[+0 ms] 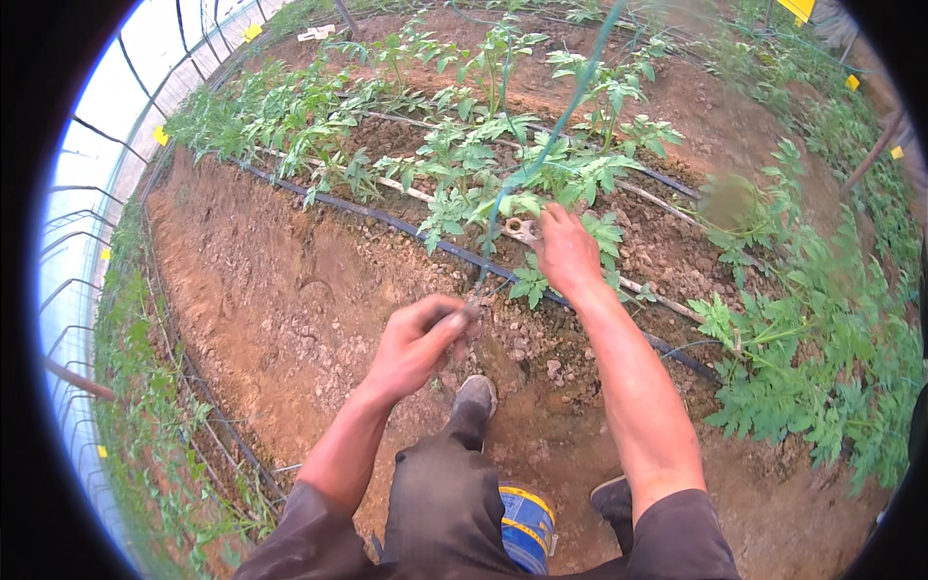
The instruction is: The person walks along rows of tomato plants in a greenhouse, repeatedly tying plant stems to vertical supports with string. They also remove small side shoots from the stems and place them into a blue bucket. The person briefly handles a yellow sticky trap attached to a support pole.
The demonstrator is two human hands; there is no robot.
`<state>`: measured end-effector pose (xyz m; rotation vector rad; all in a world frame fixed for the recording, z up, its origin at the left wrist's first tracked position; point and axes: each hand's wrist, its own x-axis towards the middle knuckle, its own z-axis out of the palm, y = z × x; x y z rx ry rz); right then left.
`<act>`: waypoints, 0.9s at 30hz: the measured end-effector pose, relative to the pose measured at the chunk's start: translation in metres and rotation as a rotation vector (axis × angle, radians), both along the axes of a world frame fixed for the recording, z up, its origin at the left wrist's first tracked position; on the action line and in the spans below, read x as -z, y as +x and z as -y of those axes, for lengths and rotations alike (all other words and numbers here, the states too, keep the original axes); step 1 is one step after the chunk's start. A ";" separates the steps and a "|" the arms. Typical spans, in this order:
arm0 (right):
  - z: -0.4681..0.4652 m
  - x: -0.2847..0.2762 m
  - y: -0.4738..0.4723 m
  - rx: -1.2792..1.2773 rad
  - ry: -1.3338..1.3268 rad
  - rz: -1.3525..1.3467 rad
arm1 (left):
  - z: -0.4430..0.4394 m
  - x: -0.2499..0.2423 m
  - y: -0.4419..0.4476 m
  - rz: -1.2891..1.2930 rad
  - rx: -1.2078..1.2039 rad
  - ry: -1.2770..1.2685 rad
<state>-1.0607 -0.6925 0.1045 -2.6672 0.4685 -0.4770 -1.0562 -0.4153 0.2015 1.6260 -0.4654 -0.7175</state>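
Note:
My left hand [420,341] is out over the soil, pinching the lower end of a green twine [554,130] between thumb and fingers. The twine runs up from there past the plants and out of the top of the view. My right hand [569,250] reaches among the leaves of a young tomato plant [464,167]. From its fingers a small pale ring-ended tool [516,228] sticks out to the left; the rest of it is hidden in the hand. Leaves also hide part of the right fingertips.
A black drip hose [391,221] and a pale pole [413,190] run along the plant row. A blue and yellow bucket [525,529] stands between my legs. Denser tomato plants [790,362] grow at the right. Yellow cards [160,135] hang near the greenhouse wall [80,174].

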 end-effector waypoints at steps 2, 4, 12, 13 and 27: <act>-0.003 -0.009 -0.017 0.021 0.085 0.030 | 0.035 -0.007 0.021 0.160 0.058 -0.072; -0.002 -0.018 -0.051 0.008 0.203 0.144 | 0.072 -0.033 0.037 0.226 0.044 -0.153; 0.032 -0.038 -0.168 0.269 0.807 0.371 | 0.201 0.035 0.080 0.152 0.155 -0.399; 0.039 -0.038 -0.178 0.299 0.821 0.397 | 0.208 0.043 0.083 0.160 0.099 -0.330; 0.079 -0.093 -0.213 0.298 0.781 0.420 | 0.256 0.153 0.053 0.314 0.747 0.114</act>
